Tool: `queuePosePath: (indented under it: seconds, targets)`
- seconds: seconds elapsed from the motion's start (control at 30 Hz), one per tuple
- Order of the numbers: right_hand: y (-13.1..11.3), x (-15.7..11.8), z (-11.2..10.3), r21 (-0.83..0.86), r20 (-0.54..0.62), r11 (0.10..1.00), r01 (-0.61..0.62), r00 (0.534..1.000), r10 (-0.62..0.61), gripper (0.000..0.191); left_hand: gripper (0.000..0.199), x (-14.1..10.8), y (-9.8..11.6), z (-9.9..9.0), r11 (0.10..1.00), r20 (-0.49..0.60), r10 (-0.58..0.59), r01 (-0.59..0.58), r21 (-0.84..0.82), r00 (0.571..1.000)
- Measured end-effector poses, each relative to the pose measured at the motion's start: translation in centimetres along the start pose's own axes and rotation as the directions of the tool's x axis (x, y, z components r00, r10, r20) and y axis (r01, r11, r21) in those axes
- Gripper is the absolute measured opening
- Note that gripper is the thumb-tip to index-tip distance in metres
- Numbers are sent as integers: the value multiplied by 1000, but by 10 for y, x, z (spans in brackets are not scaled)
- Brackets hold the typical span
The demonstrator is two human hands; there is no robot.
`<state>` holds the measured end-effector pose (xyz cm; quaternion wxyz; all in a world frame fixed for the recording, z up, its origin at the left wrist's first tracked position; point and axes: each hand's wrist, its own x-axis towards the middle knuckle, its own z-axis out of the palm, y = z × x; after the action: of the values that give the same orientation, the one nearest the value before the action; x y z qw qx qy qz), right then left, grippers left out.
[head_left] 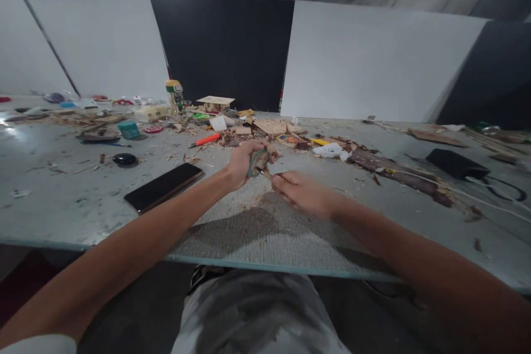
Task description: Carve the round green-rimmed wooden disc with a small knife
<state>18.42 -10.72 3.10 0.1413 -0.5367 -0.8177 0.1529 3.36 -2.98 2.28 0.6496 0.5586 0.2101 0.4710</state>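
Observation:
Above the front middle of the table, my left hand (pixel 240 164) is closed around a small carved-looking wooden piece (pixel 258 162) with a teal edge. My right hand (pixel 299 193) pinches a thin tool with a light wooden handle (pixel 266 175). Its dark tip meets the face of the piece, and whether it is a blade or a brush I cannot make out. Fine wood shavings (pixel 261 199) lie on the table below both hands. A black smartphone (pixel 164 187) rests to the left, beside my left forearm.
An orange-handled cutter (pixel 206 140), a teal jar (pixel 129 129) and a black mouse-like object (pixel 125 159) are behind the phone. Bark strips (pixel 390 168), crumpled tissue (pixel 332 150) and a white cable (pixel 456 192) spread rightward near a black box (pixel 456 165). A bottle (pixel 175 97) stands farther back.

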Motion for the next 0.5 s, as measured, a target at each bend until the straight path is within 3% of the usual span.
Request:
queuePosePath:
  seconds: [0.07, 0.23, 0.3, 0.4, 0.5]
  targets:
    - [0, 0, 1, -14, -4, 1000, 13, 1000, -13, 39, 19, -1, 0, 0, 1000, 10, 5, -5, 26, 1000]
    - [-5, -4, 11, -366, -226, 929, -60, 974, -26, 28, 16, -2, 2, -1, 998, -24, -55, 55, 13, 998]
    - [-5, -4, 13, -364, -254, 929, -63, 966, -35, 26, 16, -1, 2, -2, 999, -29, -53, 53, -9, 998]
    - [-1, 0, 8, -104, -206, 994, 35, 977, -56, 27, 16, 0, 2, -3, 999, 25, -31, 31, -16, 999]
    - [5, 4, 0, 309, 59, 951, -33, 998, 15, 37, 18, 0, 3, -5, 1000, 117, 9, -8, -7, 993]
